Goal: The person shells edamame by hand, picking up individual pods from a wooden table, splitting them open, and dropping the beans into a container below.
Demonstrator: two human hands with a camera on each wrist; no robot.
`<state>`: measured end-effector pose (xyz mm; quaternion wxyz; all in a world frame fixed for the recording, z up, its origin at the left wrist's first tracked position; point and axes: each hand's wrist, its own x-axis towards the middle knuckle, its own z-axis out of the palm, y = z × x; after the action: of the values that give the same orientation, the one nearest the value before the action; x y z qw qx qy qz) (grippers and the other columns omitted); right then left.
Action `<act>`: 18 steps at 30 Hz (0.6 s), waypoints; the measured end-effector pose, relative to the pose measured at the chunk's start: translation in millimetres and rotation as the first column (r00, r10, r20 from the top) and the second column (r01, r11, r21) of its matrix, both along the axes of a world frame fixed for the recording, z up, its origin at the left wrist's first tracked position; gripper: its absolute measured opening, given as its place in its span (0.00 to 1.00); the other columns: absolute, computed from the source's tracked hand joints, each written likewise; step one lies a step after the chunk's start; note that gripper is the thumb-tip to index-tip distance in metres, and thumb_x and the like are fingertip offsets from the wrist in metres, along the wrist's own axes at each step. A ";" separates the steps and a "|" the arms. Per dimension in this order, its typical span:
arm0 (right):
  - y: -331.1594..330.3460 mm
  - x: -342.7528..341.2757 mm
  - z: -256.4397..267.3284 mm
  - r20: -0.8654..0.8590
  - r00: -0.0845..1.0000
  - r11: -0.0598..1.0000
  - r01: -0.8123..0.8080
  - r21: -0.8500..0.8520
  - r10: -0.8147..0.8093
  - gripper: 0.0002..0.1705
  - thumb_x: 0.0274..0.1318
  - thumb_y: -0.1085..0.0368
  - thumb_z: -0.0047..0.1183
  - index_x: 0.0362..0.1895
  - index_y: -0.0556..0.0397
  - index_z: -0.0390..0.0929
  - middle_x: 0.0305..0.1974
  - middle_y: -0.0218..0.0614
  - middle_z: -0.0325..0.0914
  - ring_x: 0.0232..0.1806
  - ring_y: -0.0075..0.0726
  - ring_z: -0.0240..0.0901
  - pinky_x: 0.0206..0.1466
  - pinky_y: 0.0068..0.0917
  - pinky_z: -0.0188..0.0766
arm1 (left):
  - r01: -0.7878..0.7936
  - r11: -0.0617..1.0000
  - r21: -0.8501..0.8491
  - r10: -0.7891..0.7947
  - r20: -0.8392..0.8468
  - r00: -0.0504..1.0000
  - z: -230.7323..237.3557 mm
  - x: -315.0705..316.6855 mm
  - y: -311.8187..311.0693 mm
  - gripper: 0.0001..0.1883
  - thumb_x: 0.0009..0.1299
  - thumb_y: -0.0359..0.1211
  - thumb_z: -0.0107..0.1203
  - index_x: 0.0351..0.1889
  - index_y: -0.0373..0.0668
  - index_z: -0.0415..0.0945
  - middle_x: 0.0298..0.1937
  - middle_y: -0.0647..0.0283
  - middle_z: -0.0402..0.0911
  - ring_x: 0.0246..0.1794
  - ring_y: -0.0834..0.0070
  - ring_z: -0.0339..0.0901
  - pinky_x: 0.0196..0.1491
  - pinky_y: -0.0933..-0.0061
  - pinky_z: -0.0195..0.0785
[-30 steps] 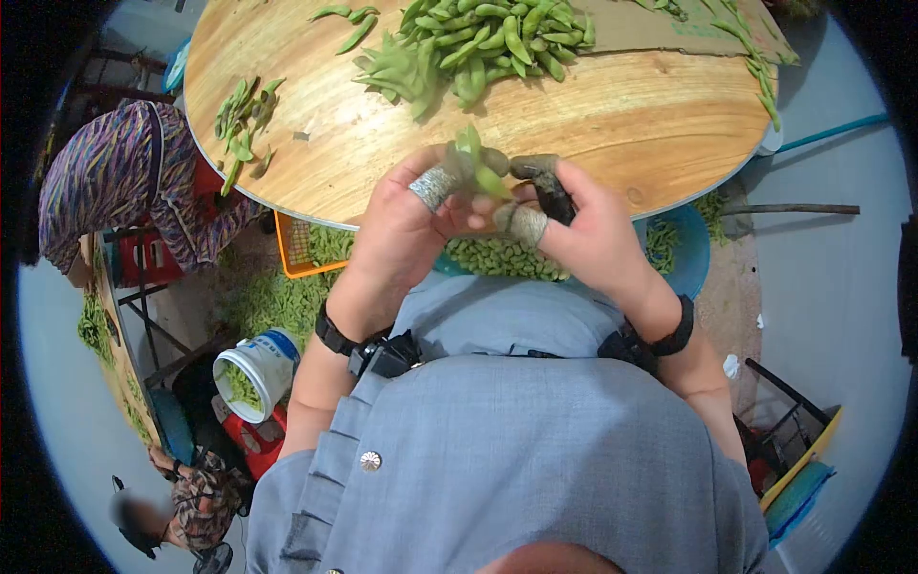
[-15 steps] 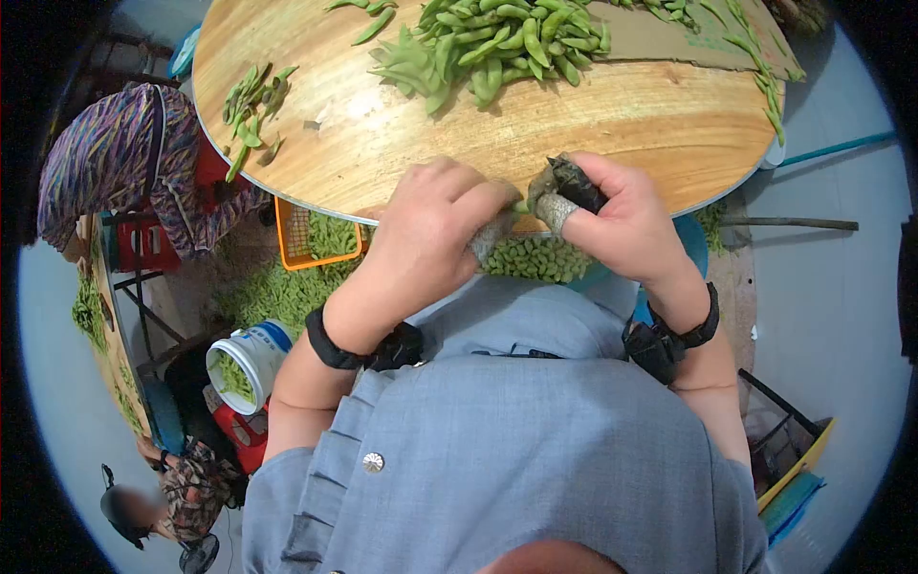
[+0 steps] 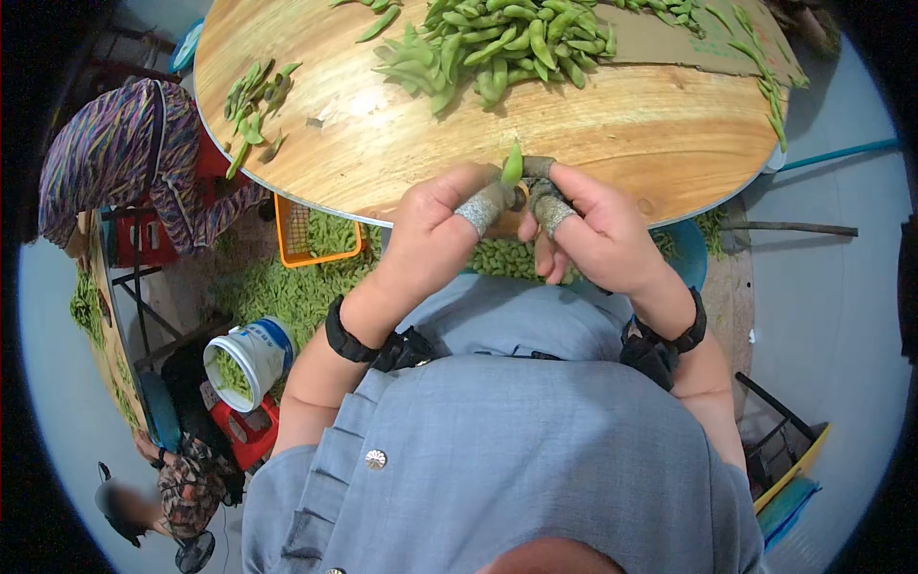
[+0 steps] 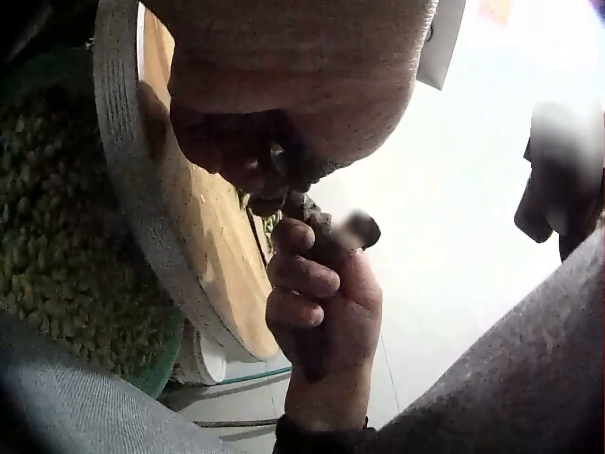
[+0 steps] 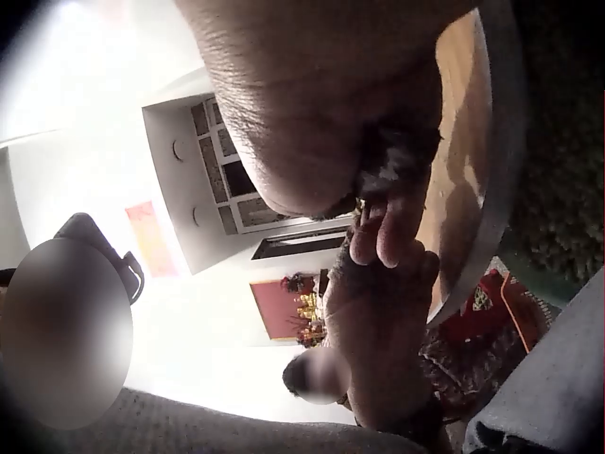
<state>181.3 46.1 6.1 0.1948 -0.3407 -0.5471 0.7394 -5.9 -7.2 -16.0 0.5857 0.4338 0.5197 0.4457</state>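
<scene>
A green pod (image 3: 513,165) stands upright where the two hands meet, near the table's front edge in the head view. My left hand (image 3: 442,225) pinches its lower part with a wrapped thumb. Against its right side lie the wrapped index finger and thumb of my right hand (image 3: 607,230), both curled in; their exact grip on it is partly hidden. The lower fingers of the right hand hang loosely curled. Both wrist views are dark: the left one shows the right hand (image 4: 326,293) with bent fingers, and the right one shows the left hand (image 5: 383,312); neither shows the pod clearly.
A pod pile (image 3: 507,43) lies on the round wooden table (image 3: 669,143), beside cardboard (image 3: 660,38); smaller pods (image 3: 251,105) lie left. Below are shelled beans (image 3: 502,258), an orange basket (image 3: 292,239) and a white bucket (image 3: 263,354). Two other people are at the left.
From a palm-down pose half a second ago, my left hand has turned so its thumb faces up. The pod now stands up between the hands, and the right hand's lower fingers show.
</scene>
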 end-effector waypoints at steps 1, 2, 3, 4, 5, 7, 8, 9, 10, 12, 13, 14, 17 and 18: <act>-0.4 -0.2 0.3 0.002 1.000 1.000 -0.017 -0.011 0.017 0.25 0.62 0.73 0.33 0.64 0.57 0.60 0.35 0.33 0.75 0.22 0.20 0.71 0.22 0.17 0.72 | 0.002 1.000 -0.002 -0.002 0.002 1.000 0.1 0.3 0.1 0.12 0.71 0.31 0.49 0.45 0.33 0.76 0.37 0.67 0.80 0.37 0.83 0.74 0.43 0.80 0.68; -0.6 0.1 -1.1 0.004 1.000 1.000 -0.017 -0.013 0.017 0.25 0.62 0.73 0.33 0.64 0.57 0.60 0.35 0.33 0.75 0.22 0.20 0.71 0.22 0.17 0.72 | 0.014 1.000 0.005 -0.014 -0.023 1.000 0.8 0.1 0.1 0.11 0.71 0.31 0.49 0.45 0.34 0.76 0.36 0.67 0.80 0.37 0.83 0.74 0.42 0.80 0.68; -0.6 0.2 -3.2 0.007 1.000 1.000 0.001 -0.013 -0.001 0.25 0.61 0.73 0.33 0.64 0.56 0.61 0.35 0.32 0.75 0.21 0.20 0.70 0.20 0.16 0.71 | 0.026 1.000 0.013 -0.026 -0.048 0.999 1.3 0.0 0.1 0.10 0.71 0.31 0.49 0.44 0.34 0.76 0.35 0.68 0.79 0.36 0.83 0.74 0.41 0.80 0.68; -0.4 0.3 -4.5 0.010 1.000 1.000 0.018 -0.013 -0.018 0.25 0.61 0.73 0.33 0.64 0.55 0.61 0.34 0.32 0.75 0.20 0.19 0.70 0.19 0.15 0.69 | 0.026 1.000 0.012 -0.025 -0.048 0.999 1.2 -0.2 0.2 0.10 0.71 0.31 0.49 0.44 0.34 0.76 0.35 0.68 0.79 0.36 0.83 0.74 0.41 0.80 0.68; 0.2 0.5 -4.5 0.010 1.000 1.000 0.018 -0.014 -0.018 0.25 0.61 0.73 0.33 0.64 0.55 0.61 0.34 0.32 0.75 0.20 0.19 0.70 0.19 0.15 0.69 | 0.023 1.000 0.020 -0.021 -0.064 0.998 0.9 -0.4 0.5 0.10 0.70 0.30 0.49 0.44 0.34 0.76 0.35 0.69 0.78 0.36 0.83 0.73 0.41 0.80 0.67; 1.5 2.0 -4.0 -0.009 1.000 1.000 0.017 -0.025 -0.017 0.26 0.61 0.73 0.34 0.65 0.53 0.61 0.33 0.30 0.75 0.19 0.18 0.68 0.17 0.14 0.67 | 0.022 0.999 0.026 -0.020 -0.080 0.997 2.9 1.0 1.5 0.10 0.70 0.30 0.49 0.44 0.35 0.75 0.34 0.69 0.78 0.35 0.84 0.73 0.40 0.80 0.67; 1.8 1.9 -3.2 -0.008 1.000 0.999 0.020 -0.027 -0.021 0.26 0.61 0.73 0.34 0.65 0.53 0.61 0.33 0.30 0.75 0.19 0.18 0.68 0.17 0.14 0.67 | -0.003 1.000 -0.018 0.003 -0.005 1.000 7.5 3.2 2.2 0.10 0.68 0.27 0.48 0.43 0.33 0.75 0.34 0.65 0.79 0.36 0.79 0.75 0.41 0.77 0.69; 2.5 0.9 -2.3 0.003 1.000 0.999 0.013 -0.036 -0.012 0.26 0.61 0.73 0.34 0.65 0.53 0.61 0.33 0.29 0.75 0.18 0.17 0.67 0.16 0.14 0.64 | -0.027 0.998 -0.062 0.031 0.068 0.997 10.0 4.4 2.7 0.10 0.65 0.24 0.47 0.43 0.32 0.75 0.35 0.61 0.80 0.38 0.75 0.77 0.42 0.73 0.70; 3.4 0.3 -2.0 0.014 1.000 0.999 0.005 -0.044 -0.004 0.26 0.61 0.73 0.34 0.65 0.53 0.62 0.32 0.29 0.74 0.17 0.17 0.65 0.16 0.14 0.62 | -0.025 0.998 -0.062 0.029 0.068 0.997 7.0 3.9 2.9 0.10 0.65 0.24 0.47 0.43 0.32 0.75 0.35 0.61 0.80 0.38 0.75 0.77 0.42 0.73 0.70; 4.6 0.0 -5.4 -0.012 1.000 0.995 0.025 -0.092 -0.026 0.26 0.61 0.73 0.34 0.64 0.51 0.62 0.31 0.28 0.74 0.16 0.16 0.63 0.15 0.14 0.59 | 0.136 0.952 0.274 0.015 -0.488 0.873 -1.9 2.0 3.0 0.09 0.67 0.26 0.50 0.44 0.34 0.75 0.34 0.63 0.79 0.35 0.79 0.75 0.39 0.79 0.67; 4.3 0.2 -7.9 -0.036 0.998 0.989 0.043 -0.140 -0.048 0.26 0.61 0.73 0.33 0.64 0.50 0.63 0.31 0.28 0.73 0.16 0.15 0.61 0.14 0.14 0.57 | 0.138 0.952 0.272 0.013 -0.487 0.873 -2.5 2.5 2.6 0.09 0.67 0.26 0.50 0.44 0.34 0.75 0.34 0.63 0.79 0.35 0.79 0.75 0.39 0.79 0.67; 3.5 0.6 -11.1 -0.035 0.998 0.989 0.044 -0.142 -0.050 0.26 0.61 0.73 0.33 0.64 0.50 0.63 0.31 0.28 0.73 0.16 0.15 0.61 0.14 0.14 0.57 | 0.299 0.879 0.371 0.066 -0.716 0.695 -2.8 3.1 1.8 0.09 0.67 0.26 0.50 0.44 0.34 0.75 0.33 0.62 0.78 0.34 0.78 0.75 0.38 0.77 0.68; 2.0 2.5 -13.4 -0.014 0.995 0.946 0.086 -0.313 -0.095 0.25 0.63 0.71 0.35 0.64 0.46 0.64 0.30 0.26 0.72 0.14 0.12 0.55 0.13 0.14 0.52 | 0.437 0.776 0.455 0.168 -0.817 0.552 -9.8 3.4 0.2 0.08 0.67 0.26 0.50 0.42 0.34 0.74 0.30 0.63 0.76 0.32 0.75 0.74 0.36 0.71 0.68; 1.2 3.1 -10.9 -0.070 0.990 0.914 0.084 -0.396 -0.122 0.21 0.64 0.70 0.37 0.61 0.47 0.66 0.29 0.26 0.71 0.14 0.12 0.54 0.13 0.13 0.52 | 0.397 0.769 0.502 0.168 -0.757 0.632 -10.0 3.9 1.6 0.07 0.68 0.26 0.50 0.42 0.35 0.74 0.28 0.65 0.74 0.30 0.75 0.73 0.35 0.67 0.67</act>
<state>184.4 47.3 -4.8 0.1866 -0.3663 -0.3596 0.8377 -2.0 -5.6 -26.0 0.1575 0.7835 0.5066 0.3236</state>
